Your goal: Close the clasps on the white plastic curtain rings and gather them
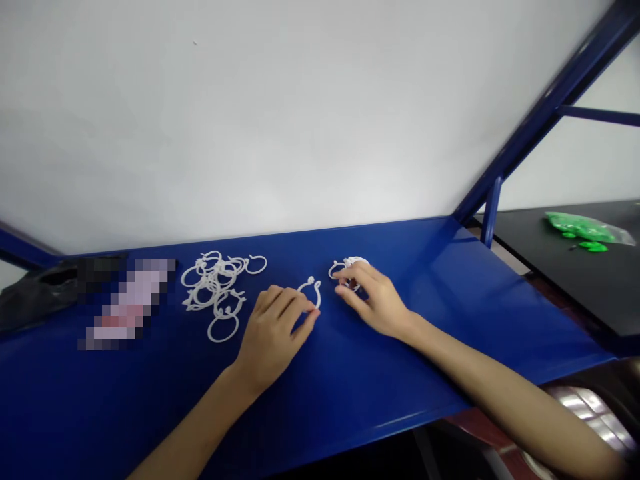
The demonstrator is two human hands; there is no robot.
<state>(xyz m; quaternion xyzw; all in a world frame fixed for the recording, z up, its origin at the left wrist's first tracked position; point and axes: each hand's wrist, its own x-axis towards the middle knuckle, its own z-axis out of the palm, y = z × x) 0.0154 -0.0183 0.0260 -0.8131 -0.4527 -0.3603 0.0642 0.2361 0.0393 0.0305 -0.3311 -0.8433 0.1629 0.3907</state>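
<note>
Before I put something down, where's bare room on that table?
The blue table is bare between the right arm and blue frame, in front between right arm and left arm, and front left, below the heap of white rings. Crowded: that heap, the ring in the left hand, and the pile by the right hand.

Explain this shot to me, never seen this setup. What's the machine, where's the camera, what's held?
No machine: these are a person's bare hands, seen by one head-worn camera looking forward and down.

The left hand appears to pinch a white ring with a gap between knobbed ends. The right hand is over a small group of similar rings; whether it grips any is unclear.

On the blue table, a larger pile of white rings lies left of the hands, with a dark bag and a pixelated patch farther left.
</note>
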